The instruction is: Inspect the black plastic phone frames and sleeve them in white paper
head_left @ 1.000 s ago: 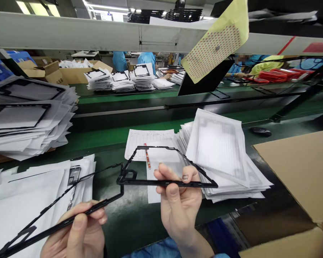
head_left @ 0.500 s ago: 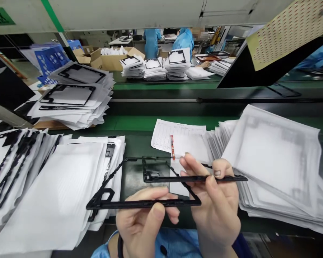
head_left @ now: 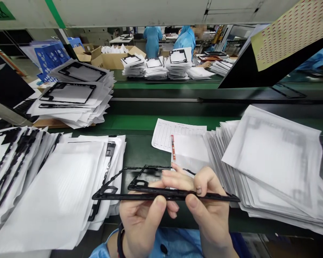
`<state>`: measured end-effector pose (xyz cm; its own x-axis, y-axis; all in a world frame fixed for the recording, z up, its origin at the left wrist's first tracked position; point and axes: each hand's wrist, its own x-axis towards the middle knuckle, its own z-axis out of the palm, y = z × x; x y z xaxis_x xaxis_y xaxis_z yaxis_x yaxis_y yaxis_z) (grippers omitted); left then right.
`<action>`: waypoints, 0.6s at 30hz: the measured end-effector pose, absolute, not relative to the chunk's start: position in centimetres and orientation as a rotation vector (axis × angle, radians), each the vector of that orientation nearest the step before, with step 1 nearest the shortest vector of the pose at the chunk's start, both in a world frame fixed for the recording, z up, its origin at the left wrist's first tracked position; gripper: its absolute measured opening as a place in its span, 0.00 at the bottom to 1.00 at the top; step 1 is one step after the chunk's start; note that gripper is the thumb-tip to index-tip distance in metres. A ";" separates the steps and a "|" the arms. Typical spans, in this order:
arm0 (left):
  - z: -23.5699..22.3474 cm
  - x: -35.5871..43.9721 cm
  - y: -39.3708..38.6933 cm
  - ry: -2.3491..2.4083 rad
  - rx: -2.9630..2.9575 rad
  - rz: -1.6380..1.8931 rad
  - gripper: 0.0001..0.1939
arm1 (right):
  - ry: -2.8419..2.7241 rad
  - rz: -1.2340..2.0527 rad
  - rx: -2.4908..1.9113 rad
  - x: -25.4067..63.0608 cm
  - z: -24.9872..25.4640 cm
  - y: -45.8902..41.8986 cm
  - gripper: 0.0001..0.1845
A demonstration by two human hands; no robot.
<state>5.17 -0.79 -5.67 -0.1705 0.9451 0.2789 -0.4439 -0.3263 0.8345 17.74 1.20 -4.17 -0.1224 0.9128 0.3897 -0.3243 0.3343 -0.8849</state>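
Two thin black rectangular frames are held close together in front of me, their near edges overlapping. My left hand (head_left: pixel 144 218) pinches the near edge of one black frame (head_left: pixel 110 196) between thumb and fingers. My right hand (head_left: pixel 208 204) grips the other black frame (head_left: pixel 140 184), with the thumb below its near edge and fingers over it. The frames are tilted so that I see them nearly edge-on. Beyond my hands lie a printed sheet (head_left: pixel 164 134) and a red patterned pen (head_left: pixel 173 147) on white paper.
Stacked white sleeves (head_left: pixel 274 157) stand at the right. On the left are more white sleeves (head_left: pixel 56 186) with black frames among them, and a taller pile (head_left: pixel 72 107) behind. A yellow dotted sheet (head_left: pixel 290 36) hangs at the upper right. People in blue are across the bench.
My view has swung left. The left-hand frame has come up and right, levelling out, and the two frames have closed together until their near edges overlap.
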 end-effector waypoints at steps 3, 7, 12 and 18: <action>-5.6 5.0 -0.5 0.762 0.977 1.708 0.08 | -1.392 1.152 -0.577 17.9 -4.1 1.4 0.06; -5.5 5.1 -0.1 0.781 0.967 1.747 0.09 | -1.429 1.191 -0.597 17.9 -4.3 1.6 0.05; -5.4 5.0 -0.1 0.794 0.980 1.734 0.11 | -1.411 1.268 -0.569 18.2 -4.5 1.3 0.02; -5.2 4.8 -0.2 0.809 1.023 1.800 0.09 | -1.664 1.209 -0.869 21.3 -6.3 -1.0 0.32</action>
